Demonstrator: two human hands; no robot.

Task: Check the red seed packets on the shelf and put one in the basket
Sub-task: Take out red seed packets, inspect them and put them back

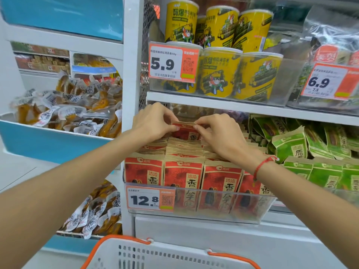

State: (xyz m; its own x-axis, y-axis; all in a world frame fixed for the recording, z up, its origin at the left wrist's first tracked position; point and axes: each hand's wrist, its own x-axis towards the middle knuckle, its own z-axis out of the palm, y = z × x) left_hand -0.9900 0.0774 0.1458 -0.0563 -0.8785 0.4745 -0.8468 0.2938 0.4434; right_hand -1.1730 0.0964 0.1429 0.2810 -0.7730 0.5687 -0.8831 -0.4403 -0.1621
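Rows of red seed packets stand in a clear plastic tray on the middle shelf. At the back of the rows one red packet sticks up above the others. My left hand pinches its top edge on the left, and my right hand pinches the same edge on the right. A red string bracelet circles my right wrist. The white basket with orange handles sits at the bottom of the view, below the shelf.
Green seed packets fill the tray to the right. Yellow cans stand on the shelf above, close over my hands. Price tags read 12.8 and 5.9. Bins of wrapped snacks lie to the left behind a white post.
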